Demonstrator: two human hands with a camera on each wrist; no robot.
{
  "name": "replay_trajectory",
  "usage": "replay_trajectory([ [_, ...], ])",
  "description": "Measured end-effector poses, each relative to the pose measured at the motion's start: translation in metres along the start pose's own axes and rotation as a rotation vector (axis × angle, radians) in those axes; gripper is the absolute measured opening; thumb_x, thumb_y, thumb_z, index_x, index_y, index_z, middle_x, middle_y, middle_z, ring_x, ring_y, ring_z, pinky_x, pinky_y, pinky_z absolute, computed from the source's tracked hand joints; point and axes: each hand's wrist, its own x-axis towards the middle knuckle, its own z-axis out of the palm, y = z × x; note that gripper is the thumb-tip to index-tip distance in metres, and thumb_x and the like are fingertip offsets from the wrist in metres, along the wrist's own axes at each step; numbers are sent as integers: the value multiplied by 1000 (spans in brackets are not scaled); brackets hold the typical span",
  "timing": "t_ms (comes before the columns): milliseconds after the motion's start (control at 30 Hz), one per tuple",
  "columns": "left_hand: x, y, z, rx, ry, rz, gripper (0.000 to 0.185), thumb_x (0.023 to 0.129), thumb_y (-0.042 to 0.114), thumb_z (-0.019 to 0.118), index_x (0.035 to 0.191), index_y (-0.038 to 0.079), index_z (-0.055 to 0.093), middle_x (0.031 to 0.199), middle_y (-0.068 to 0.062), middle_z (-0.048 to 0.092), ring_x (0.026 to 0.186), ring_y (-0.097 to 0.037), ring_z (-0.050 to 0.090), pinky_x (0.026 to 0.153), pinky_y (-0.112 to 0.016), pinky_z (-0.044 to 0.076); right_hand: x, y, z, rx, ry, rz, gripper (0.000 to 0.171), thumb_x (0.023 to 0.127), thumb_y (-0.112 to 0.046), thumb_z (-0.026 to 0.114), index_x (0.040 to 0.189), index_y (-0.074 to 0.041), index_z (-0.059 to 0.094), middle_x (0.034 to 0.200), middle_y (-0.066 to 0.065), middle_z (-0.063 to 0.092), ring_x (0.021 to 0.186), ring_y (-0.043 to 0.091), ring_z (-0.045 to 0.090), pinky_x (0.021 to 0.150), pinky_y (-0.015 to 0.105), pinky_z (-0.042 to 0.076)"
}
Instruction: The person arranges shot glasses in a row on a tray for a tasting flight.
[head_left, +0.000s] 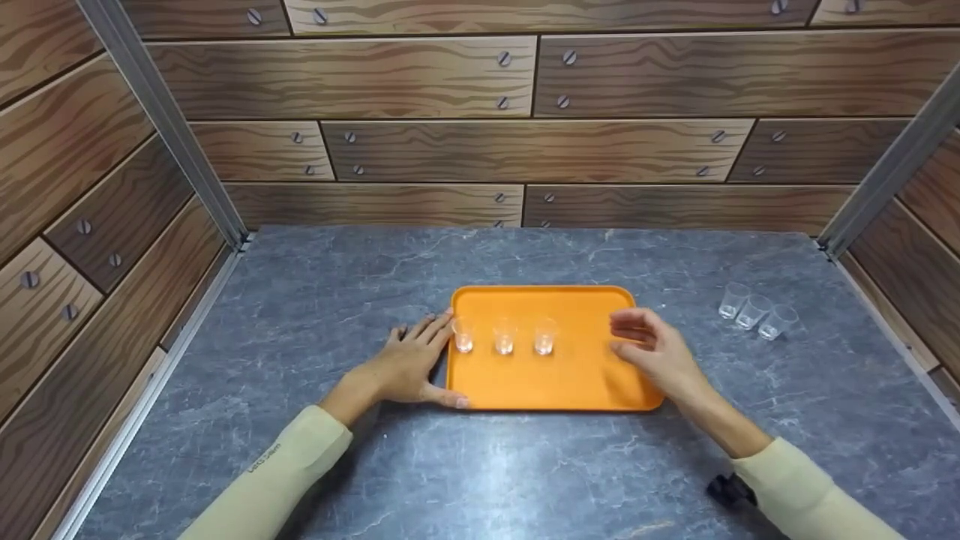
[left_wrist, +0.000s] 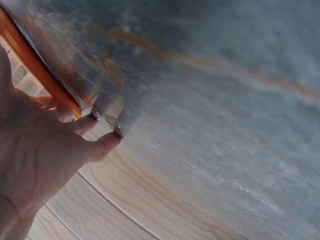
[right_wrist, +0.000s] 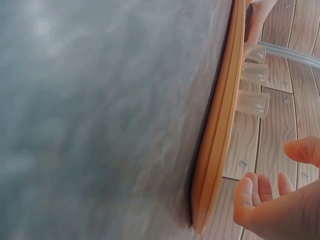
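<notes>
An orange tray [head_left: 555,386] lies on the table, and three small clear shot glasses stand upright in a row on it: a left one [head_left: 464,337], a middle one [head_left: 504,337] and a right one [head_left: 544,337]. My left hand [head_left: 412,364] rests at the tray's left edge, fingers spread, thumb at the near corner. Over the tray's right side is my right hand [head_left: 656,356], its fingers loosely bent with a gap to the thumb and nothing between them. In the right wrist view the hand [right_wrist: 280,195] is apart from the nearest glass [right_wrist: 252,103].
Three more clear shot glasses [head_left: 752,311] stand close together on the grey table [head_left: 337,270], right of the tray. A small black object [head_left: 731,491] is by the right sleeve. Wood-patterned walls [head_left: 420,150] enclose the back and sides.
</notes>
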Motion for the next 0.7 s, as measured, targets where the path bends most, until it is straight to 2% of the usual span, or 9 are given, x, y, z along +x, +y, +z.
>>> replay_trajectory([
  [233,0,1,1,8,-4,-8,134,72,95,55,167,13,7,174,-7,6,157,-36,15,116,-70,21,-9,3,-17,-28,29,-34,40,97,-5,70,133,6,57,134,25,59,120,24,62,96,17,49],
  [433,2,0,2,15,3,-6,135,71,96,54,167,12,9,174,-7,7,157,-36,16,116,-71,22,-17,7,-33,-39,73,-67,36,99,-7,68,130,7,58,122,9,65,113,17,65,92,17,51],
  [700,0,-1,2,11,6,-9,133,72,95,54,167,13,10,174,-7,9,157,-37,17,115,-72,22,-23,14,-54,-54,120,-59,34,100,-7,67,129,8,58,114,-3,68,107,9,67,88,16,52],
])
